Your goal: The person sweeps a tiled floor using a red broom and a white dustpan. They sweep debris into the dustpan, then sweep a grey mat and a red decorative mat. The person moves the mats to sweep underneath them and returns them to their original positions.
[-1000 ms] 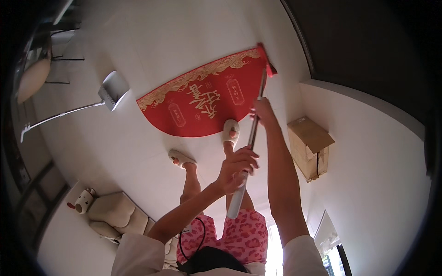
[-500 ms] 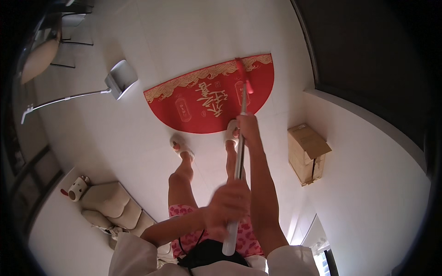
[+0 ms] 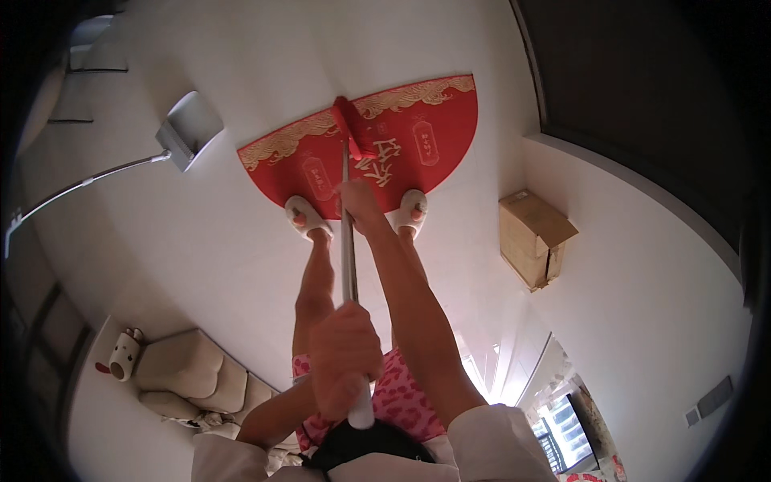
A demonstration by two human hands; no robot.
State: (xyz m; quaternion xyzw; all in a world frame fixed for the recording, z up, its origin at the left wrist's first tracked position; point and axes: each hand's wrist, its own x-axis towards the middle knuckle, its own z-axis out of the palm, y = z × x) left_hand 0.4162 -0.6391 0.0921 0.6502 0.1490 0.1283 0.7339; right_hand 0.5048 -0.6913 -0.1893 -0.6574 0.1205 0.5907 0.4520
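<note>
Shifted leftward across the red mat (image 3: 454, 136) since the earlier frame: broom (image 3: 348, 269), from the mat's right-hand corner to near mid-length. Likewise shifted left: both hands, together with the grip. Left slipper (image 3: 295, 210): brought forward to the mat's curved near edge, roughly level with the right slipper (image 3: 414, 203). Current position of broom head (image 3: 348, 124): over the mat, crossing the gold wave border, and covering part of the central gold lettering; firmness of contact with the mat: cannot tell. Right hand (image 3: 360, 202): closed around the pole (image 3: 347, 241), toward the broom head. Left hand (image 3: 344, 353): closed around the same pole, nearer the body and slightly blurred, with the pale handle end (image 3: 361, 411) protruding below the fist, in front of the pink patterned shorts (image 3: 401, 390). Left of the mat, well apart: grey dustpan (image 3: 197, 124), with long handle (image 3: 92, 181) extending to the left. Right of the mat, beside the wall (image 3: 642, 265): cardboard box (image 3: 526, 233). Lower left: beige sofa (image 3: 185, 365), with white plush head (image 3: 124, 356) adjacent.
</note>
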